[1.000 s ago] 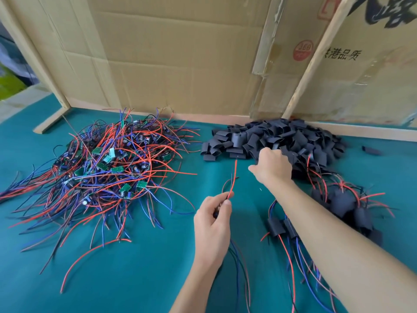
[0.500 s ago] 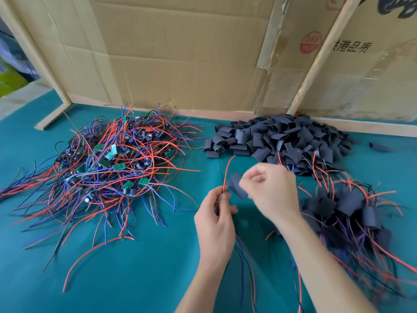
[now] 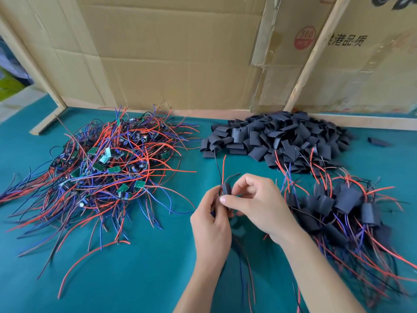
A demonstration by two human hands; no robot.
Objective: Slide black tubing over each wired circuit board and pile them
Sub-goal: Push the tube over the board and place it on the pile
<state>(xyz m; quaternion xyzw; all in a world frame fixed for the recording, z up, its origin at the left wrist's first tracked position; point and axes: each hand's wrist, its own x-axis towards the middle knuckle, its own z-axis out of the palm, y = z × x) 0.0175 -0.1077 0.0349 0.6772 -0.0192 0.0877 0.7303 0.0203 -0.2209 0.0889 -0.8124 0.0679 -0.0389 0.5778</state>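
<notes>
My left hand point(image 3: 211, 222) grips a wired circuit board low in the middle; the board itself is hidden by my fingers. Its red and black wires point(image 3: 222, 168) stick up above my hands, and more wires hang below. My right hand point(image 3: 255, 202) pinches a short black tube piece point(image 3: 226, 189) that sits over those upper wires, right at my left fingertips. A heap of bare wired boards point(image 3: 108, 170) with green boards and red and blue wires lies at the left. Loose black tubing pieces point(image 3: 275, 138) are heaped at the back. Sleeved boards point(image 3: 343, 204) are piled at the right.
Everything lies on a teal table cover point(image 3: 135, 267). Cardboard sheets point(image 3: 180, 53) on wooden slats wall off the back. One stray black tube point(image 3: 379, 142) lies at the far right. A wooden foot point(image 3: 45, 123) rests on the table at the back left.
My right hand took a tube piece from the back heap, brought it to my left hand and put it over the upright wires. My left hand stayed roughly in place.
</notes>
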